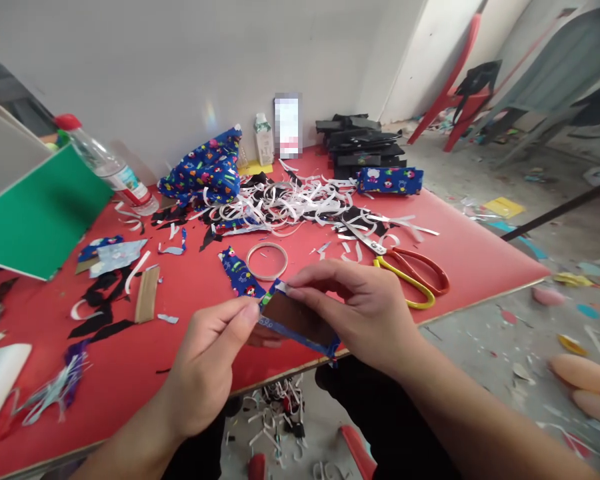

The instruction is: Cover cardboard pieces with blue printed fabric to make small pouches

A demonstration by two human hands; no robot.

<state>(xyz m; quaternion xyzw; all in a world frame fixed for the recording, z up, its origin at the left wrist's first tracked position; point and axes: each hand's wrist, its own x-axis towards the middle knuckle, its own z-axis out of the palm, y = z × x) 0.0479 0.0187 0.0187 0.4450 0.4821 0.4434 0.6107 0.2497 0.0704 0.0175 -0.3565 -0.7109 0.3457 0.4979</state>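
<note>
Near the table's front edge, both hands grip a flat brown piece (300,313) edged with blue patterned fabric. My left hand (210,360) pinches its left corner between thumb and fingers. At the top edge, my right hand (365,307) presses thumb and fingertips on a folded corner with a small white bit. A strip of blue printed fabric (237,272) extends behind the left fingertips; whether it joins the piece I cannot tell. Just beyond the hands lies a roll of tape (267,261). Scissors (410,273) with one red and one yellow handle rest right of my right hand.
White and black strip scraps (300,200) heap mid-table. Behind them are a blue printed cloth bundle (205,167), a small carton (264,140), a phone (289,127) and stacked black pieces (363,143). A plastic bottle (113,170) leans beside a green board (50,207) at left.
</note>
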